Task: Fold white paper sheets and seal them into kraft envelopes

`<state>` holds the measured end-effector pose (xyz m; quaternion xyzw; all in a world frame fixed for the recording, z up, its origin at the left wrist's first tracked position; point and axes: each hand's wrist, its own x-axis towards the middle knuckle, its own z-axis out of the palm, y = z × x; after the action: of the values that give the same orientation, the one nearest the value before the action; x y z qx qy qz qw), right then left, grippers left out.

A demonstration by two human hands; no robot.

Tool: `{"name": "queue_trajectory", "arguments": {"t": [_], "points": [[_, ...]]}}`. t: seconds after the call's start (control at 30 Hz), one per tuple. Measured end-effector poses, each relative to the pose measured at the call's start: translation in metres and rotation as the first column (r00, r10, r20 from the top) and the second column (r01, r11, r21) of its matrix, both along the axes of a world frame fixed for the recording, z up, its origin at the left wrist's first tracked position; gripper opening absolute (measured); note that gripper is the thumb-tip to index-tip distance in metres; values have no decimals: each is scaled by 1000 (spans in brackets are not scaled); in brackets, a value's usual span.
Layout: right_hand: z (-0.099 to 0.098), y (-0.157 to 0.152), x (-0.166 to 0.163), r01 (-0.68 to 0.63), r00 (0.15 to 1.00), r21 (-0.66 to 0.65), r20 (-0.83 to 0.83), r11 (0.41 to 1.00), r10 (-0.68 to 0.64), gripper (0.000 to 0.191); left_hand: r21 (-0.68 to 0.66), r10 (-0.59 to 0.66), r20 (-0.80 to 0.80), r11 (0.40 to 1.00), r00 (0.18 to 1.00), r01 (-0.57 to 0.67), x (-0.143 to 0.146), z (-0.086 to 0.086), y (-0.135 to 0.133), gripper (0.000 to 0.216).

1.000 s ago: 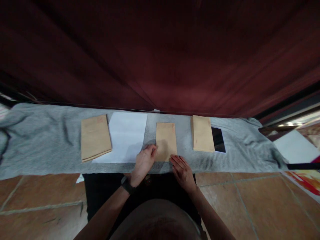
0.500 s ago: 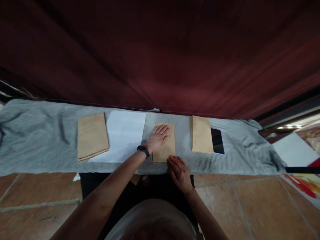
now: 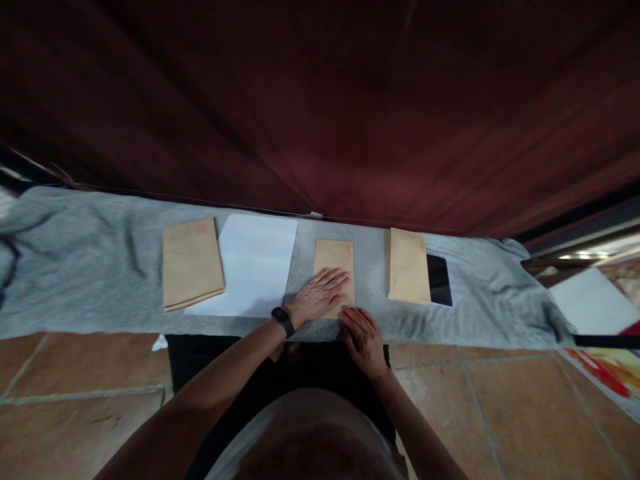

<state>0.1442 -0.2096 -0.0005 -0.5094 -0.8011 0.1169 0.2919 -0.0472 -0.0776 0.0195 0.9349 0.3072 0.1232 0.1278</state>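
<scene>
A brown paper envelope (image 3: 333, 254) lies flat on the grey cloth in front of me, with a small red print at its upper right. Flat across its lower half rests my left hand (image 3: 320, 294), fingers stretched out, a black band on the wrist. My right hand (image 3: 364, 340) touches the envelope's lower right corner with its fingertips, fingers extended over the cloth's near edge. The thumb of that hand is partly hidden. To the left are white sheets of paper (image 3: 257, 263) and a stack of larger brown envelopes (image 3: 193, 263).
On the right a stack of narrow brown envelopes (image 3: 409, 267) partly covers a dark phone or tablet (image 3: 439, 280). The grey cloth (image 3: 110, 267) covers a long narrow surface. A dark red curtain (image 3: 320, 113) hangs behind it. Tiled floor (image 3: 440, 400) shows in front.
My left hand has slid down the envelope toward me, from its upper middle to its lower half. The right hand stays at the lower right corner. The view has shifted slightly.
</scene>
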Motion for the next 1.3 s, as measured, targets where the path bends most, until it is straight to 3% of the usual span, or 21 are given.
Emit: {"name": "queue_trajectory", "arguments": {"t": [0.13,0.3,0.43,0.57,0.93,1.07,1.3], "points": [[0,-1,2,-11,997,-25,-78,1000,9,43,12,-32,-26,999,999,32,-5,0,-18,52],[0,16,10,121,966,-66,-222,991,-132,41,16,-71,-46,997,996,72,-12,3,-35,54],[10,54,11,9,999,-92,-42,996,-13,47,21,-117,-62,993,991,118,-19,5,-48,57],[17,90,4,-130,970,-143,185,981,156,52,1,-140,-103,990,985,141,-24,4,-56,62],[9,162,0,6,918,-204,390,979,76,57,-24,-194,-64,981,979,193,-25,6,-56,69],[9,164,-3,38,910,-193,411,980,46,59,-31,-207,-58,978,977,205,-26,8,-55,70],[6,133,9,-75,900,-178,411,981,143,59,-24,-195,-67,981,979,194,-25,3,-56,69]]}}
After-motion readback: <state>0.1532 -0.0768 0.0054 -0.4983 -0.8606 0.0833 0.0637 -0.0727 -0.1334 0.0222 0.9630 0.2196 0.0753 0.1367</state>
